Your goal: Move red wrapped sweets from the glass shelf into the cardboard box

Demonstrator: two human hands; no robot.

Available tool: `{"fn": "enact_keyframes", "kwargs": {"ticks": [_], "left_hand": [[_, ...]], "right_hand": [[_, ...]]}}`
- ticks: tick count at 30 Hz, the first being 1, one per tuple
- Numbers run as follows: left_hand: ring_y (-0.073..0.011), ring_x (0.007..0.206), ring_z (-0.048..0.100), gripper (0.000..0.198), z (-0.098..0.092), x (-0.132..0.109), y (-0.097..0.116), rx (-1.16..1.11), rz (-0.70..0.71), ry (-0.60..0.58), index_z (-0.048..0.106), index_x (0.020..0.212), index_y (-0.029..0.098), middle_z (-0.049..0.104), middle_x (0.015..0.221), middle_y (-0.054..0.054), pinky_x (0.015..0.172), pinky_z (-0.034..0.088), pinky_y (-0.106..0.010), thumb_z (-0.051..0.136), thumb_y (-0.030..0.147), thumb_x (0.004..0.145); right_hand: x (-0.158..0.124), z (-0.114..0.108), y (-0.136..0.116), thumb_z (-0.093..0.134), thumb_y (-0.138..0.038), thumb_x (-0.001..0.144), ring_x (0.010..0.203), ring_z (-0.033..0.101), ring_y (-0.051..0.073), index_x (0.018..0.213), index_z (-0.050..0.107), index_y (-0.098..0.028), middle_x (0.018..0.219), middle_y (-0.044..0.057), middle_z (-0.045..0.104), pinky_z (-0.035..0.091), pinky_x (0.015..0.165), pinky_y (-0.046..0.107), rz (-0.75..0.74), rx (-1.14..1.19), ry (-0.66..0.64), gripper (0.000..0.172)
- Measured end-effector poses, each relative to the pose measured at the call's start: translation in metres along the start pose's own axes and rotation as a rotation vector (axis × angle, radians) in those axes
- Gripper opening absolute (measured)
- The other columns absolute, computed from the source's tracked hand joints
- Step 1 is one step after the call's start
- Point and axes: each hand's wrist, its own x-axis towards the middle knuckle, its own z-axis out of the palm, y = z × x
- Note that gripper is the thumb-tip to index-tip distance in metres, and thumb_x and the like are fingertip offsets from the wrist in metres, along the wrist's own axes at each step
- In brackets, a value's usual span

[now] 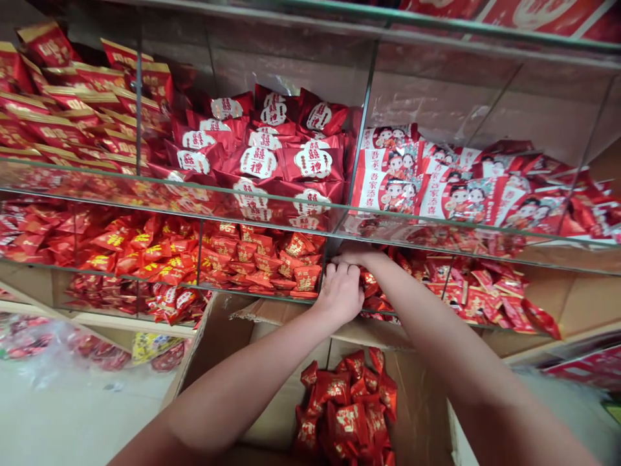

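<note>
My left hand (pixel 341 289) is at the front edge of the lower glass shelf, its fingers bent close together beside a glass divider. Whatever those fingers hold, if anything, is hidden. Just behind it, my right hand (pixel 358 254) reaches over the glass front into the same compartment; most of its fingers are out of sight. Small red packets (pixel 370 285) lie in that compartment, partly covered by my hands. Below my arms, an open cardboard box (pixel 272 414) holds a heap of red packets with gold print (pixel 347 414).
Glass shelves hold dark red packets with white labels (pixel 259 162), white-and-red packets with cartoon figures (pixel 395 178) and gold-edged red packets (pixel 58 123). Orange-red packets (pixel 145 249) fill the lower left compartments. Clear plastic bags (pixel 53 343) lie at the left. The shelf's glass lip (pixel 262 210) crosses above my hands.
</note>
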Motion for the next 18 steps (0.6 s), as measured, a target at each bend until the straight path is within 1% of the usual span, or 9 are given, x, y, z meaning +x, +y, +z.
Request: {"fn": "enact_keyframes", "kwargs": {"ticks": [3, 5, 7, 10, 12, 14, 16, 18], "left_hand": [[-0.0295, 0.106, 0.041, 0.033, 0.003, 0.003, 0.001, -0.012, -0.09, -0.037, 0.049, 0.103, 0.014, 0.048, 0.111, -0.011, 0.092, 0.034, -0.038, 0.046, 0.033, 0.076], [-0.0312, 0.109, 0.041, 0.044, 0.004, 0.005, 0.003, -0.042, -0.193, -0.11, 0.045, 0.11, 0.013, 0.042, 0.12, -0.014, 0.093, 0.033, -0.039, 0.044, 0.04, 0.076], [-0.0327, 0.11, 0.042, 0.052, 0.004, 0.007, 0.003, -0.069, -0.267, -0.196, 0.042, 0.116, 0.013, 0.037, 0.126, -0.018, 0.092, 0.033, -0.041, 0.041, 0.046, 0.076], [-0.034, 0.115, 0.038, 0.064, 0.002, 0.01, 0.004, -0.088, -0.273, -0.279, 0.036, 0.123, 0.013, 0.042, 0.123, -0.019, 0.094, 0.03, -0.042, 0.038, 0.054, 0.074], [-0.0345, 0.117, 0.035, 0.073, 0.001, 0.014, 0.003, -0.096, -0.265, -0.321, 0.034, 0.127, 0.013, 0.043, 0.122, -0.019, 0.094, 0.03, -0.043, 0.037, 0.06, 0.071], [-0.0366, 0.12, 0.03, 0.077, 0.002, 0.021, 0.003, -0.087, -0.263, -0.36, 0.038, 0.125, 0.014, 0.039, 0.126, -0.02, 0.094, 0.029, -0.045, 0.037, 0.065, 0.067], [-0.0404, 0.123, 0.023, 0.08, 0.005, 0.027, 0.003, -0.084, -0.276, -0.409, 0.041, 0.123, 0.015, 0.031, 0.132, -0.021, 0.094, 0.027, -0.048, 0.04, 0.067, 0.063], [-0.0431, 0.124, 0.021, 0.081, 0.008, 0.03, 0.004, -0.105, -0.276, -0.454, 0.038, 0.126, 0.016, 0.024, 0.137, -0.021, 0.094, 0.027, -0.049, 0.04, 0.068, 0.063]], "right_hand": [[-0.003, -0.003, 0.004, 0.043, -0.044, 0.077, 0.081, 0.059, 0.021, 0.096, 0.063, -0.019, 0.098, 0.008, 0.065, 0.042, 0.069, 0.028, -0.039, 0.001, 0.012, 0.038], [-0.006, -0.005, 0.008, 0.046, -0.041, 0.075, 0.086, 0.058, 0.021, 0.104, 0.059, -0.02, 0.105, 0.008, 0.063, 0.042, 0.07, 0.027, -0.065, -0.007, 0.03, 0.038], [-0.01, -0.005, 0.011, 0.048, -0.036, 0.074, 0.086, 0.058, 0.023, 0.106, 0.058, -0.017, 0.106, 0.01, 0.062, 0.041, 0.069, 0.027, -0.076, -0.027, 0.041, 0.038], [-0.022, -0.003, 0.019, 0.045, -0.026, 0.076, 0.081, 0.059, 0.021, 0.096, 0.063, -0.016, 0.098, 0.011, 0.065, 0.041, 0.067, 0.027, -0.093, -0.049, 0.038, 0.029], [-0.034, 0.0, 0.025, 0.041, -0.02, 0.078, 0.084, 0.058, 0.02, 0.095, 0.064, -0.017, 0.099, 0.009, 0.064, 0.04, 0.07, 0.026, -0.115, -0.052, 0.05, 0.029], [-0.046, 0.003, 0.031, 0.038, -0.019, 0.079, 0.092, 0.055, 0.021, 0.098, 0.063, -0.018, 0.106, 0.008, 0.062, 0.039, 0.076, 0.026, -0.134, -0.053, 0.071, 0.031], [-0.055, 0.006, 0.035, 0.038, -0.017, 0.08, 0.098, 0.053, 0.021, 0.1, 0.063, -0.018, 0.11, 0.008, 0.06, 0.038, 0.08, 0.026, -0.145, -0.052, 0.083, 0.032], [-0.058, 0.005, 0.036, 0.04, -0.016, 0.079, 0.096, 0.054, 0.02, 0.099, 0.063, -0.019, 0.108, 0.007, 0.061, 0.038, 0.08, 0.025, -0.141, -0.046, 0.072, 0.031]]}}
